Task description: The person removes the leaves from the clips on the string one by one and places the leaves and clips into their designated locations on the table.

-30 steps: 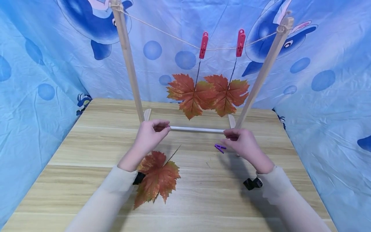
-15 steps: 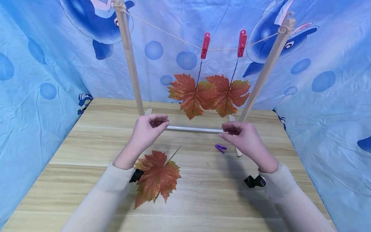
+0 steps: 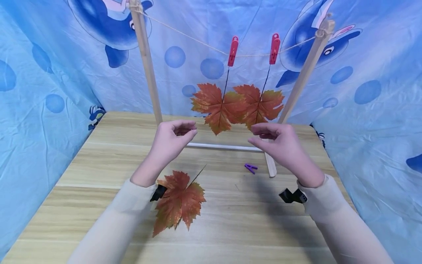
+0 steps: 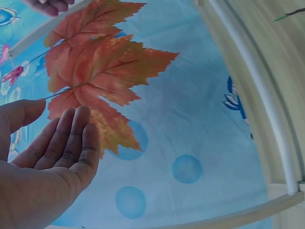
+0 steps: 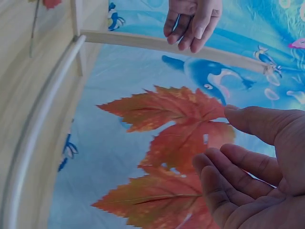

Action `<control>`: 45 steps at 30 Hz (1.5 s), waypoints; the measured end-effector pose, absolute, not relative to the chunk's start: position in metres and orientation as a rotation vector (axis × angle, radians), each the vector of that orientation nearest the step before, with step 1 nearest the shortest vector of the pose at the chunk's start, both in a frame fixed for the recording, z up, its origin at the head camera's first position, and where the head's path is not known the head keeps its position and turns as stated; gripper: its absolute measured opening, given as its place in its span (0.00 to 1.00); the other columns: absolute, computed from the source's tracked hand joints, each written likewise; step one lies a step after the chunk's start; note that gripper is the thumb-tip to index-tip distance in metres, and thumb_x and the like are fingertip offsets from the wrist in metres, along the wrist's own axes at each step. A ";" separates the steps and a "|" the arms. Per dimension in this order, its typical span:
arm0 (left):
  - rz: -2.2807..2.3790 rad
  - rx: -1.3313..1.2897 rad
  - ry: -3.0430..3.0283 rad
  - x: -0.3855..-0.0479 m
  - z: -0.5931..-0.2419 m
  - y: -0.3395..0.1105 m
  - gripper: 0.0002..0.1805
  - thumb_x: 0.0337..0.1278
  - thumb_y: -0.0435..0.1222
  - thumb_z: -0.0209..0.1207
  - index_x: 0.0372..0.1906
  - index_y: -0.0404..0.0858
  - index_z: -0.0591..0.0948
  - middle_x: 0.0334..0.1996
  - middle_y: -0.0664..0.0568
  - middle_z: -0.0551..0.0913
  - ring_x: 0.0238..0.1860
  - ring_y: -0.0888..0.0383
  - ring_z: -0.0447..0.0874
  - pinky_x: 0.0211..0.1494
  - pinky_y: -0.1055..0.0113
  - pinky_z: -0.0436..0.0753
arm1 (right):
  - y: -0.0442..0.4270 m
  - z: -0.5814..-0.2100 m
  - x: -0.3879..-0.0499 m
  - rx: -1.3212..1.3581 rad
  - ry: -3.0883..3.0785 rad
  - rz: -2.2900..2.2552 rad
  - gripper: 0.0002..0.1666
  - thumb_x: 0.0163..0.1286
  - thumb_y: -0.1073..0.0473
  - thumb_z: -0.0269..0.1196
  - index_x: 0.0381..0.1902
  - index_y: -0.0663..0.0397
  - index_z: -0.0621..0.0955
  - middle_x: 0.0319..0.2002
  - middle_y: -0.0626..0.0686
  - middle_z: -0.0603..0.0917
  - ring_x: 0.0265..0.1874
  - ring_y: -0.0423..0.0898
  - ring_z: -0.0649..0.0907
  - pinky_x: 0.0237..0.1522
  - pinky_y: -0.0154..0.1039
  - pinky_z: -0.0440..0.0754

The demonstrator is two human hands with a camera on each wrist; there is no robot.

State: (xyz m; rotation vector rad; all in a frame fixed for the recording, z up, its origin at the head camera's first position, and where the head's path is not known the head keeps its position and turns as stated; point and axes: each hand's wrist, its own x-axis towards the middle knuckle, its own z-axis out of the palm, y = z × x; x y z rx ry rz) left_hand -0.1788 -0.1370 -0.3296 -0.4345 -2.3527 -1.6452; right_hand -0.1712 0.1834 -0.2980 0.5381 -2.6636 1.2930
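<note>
Hovering with left hand (image 3: 169, 141) and right hand (image 3: 283, 142), with thumbs parted from fingers, above the white rod (image 3: 224, 147) low between wooden posts (image 3: 148, 69), near leaves (image 3: 220, 110) hanging from red clothespins (image 3: 233, 51).

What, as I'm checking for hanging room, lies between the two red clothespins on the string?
Head view: only bare string, from one red clothespin to the other.

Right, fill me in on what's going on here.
A person's left hand and right hand hover above the table, fingers loosely bent, holding nothing. Beyond them, two autumn leaves hang by their stems from red clips on a string tied between wooden posts. A third leaf and a purple clip lie apart on the table.
</note>
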 end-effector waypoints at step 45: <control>-1.538 -0.556 -2.230 -0.223 -0.237 -0.090 0.12 0.64 0.33 0.68 0.50 0.33 0.88 0.41 0.50 0.88 0.41 0.59 0.86 0.50 0.67 0.81 | 0.135 -0.129 -0.201 0.828 -2.443 0.729 0.25 0.66 0.49 0.73 0.59 0.51 0.86 0.52 0.46 0.86 0.49 0.40 0.84 0.53 0.32 0.78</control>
